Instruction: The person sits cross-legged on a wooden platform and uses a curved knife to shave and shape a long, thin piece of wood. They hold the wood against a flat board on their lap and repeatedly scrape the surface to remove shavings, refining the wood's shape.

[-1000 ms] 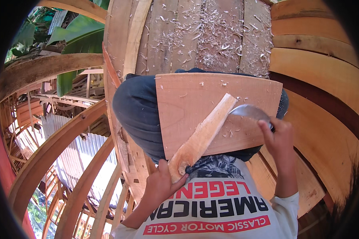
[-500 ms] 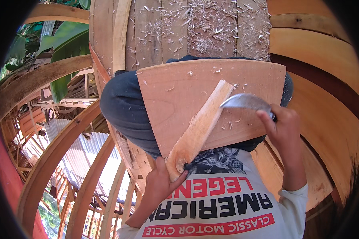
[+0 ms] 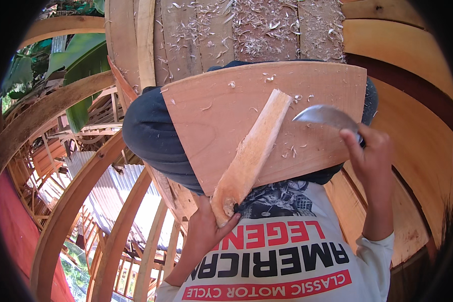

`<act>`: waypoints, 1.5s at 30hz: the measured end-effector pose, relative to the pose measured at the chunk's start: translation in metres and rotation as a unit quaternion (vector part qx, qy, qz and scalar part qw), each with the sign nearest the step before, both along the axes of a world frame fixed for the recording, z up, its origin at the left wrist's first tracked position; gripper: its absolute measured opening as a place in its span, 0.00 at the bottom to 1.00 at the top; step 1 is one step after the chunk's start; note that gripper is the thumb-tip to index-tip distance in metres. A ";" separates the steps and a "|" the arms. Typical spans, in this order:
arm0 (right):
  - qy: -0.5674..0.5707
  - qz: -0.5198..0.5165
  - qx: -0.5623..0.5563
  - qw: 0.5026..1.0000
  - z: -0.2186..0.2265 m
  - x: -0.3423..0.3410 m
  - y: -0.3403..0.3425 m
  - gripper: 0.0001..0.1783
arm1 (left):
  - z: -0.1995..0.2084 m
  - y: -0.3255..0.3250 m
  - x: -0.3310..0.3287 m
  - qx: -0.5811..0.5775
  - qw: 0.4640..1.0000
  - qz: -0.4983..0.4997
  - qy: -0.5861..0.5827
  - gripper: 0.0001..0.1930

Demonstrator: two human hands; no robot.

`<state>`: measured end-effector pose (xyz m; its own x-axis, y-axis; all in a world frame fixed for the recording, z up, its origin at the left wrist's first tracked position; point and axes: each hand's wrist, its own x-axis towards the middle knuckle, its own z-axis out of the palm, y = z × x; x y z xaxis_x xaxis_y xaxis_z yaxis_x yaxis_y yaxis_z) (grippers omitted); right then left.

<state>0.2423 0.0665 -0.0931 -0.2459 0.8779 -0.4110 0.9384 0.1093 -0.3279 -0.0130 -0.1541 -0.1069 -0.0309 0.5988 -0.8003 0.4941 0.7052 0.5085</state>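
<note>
My left hand [image 3: 209, 229] grips the lower end of a pale wooden stick [image 3: 251, 153] that leans up across a flat wooden board [image 3: 211, 121] resting on my lap. My right hand [image 3: 370, 151] holds a knife with a broad curved metal blade [image 3: 324, 116], its tip close to the stick's upper end on the right side. Small shavings lie scattered on the board around the stick.
Planks [image 3: 246, 30] covered in wood shavings lie beyond the board. Curved wooden ribs [image 3: 70, 211] arc at the left, with corrugated roofing [image 3: 116, 191] and green leaves [image 3: 80, 65] seen through them. Curved planking [image 3: 412, 65] rises at the right.
The knife blade has moved up and left toward the stick's upper end. The board and stick sit larger and closer in view. My left hand keeps its grip.
</note>
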 end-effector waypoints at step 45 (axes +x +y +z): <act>0.078 0.145 0.042 0.985 -0.025 -0.045 -0.032 0.28 | -0.013 -0.010 -0.005 0.002 0.988 0.065 -0.143 0.28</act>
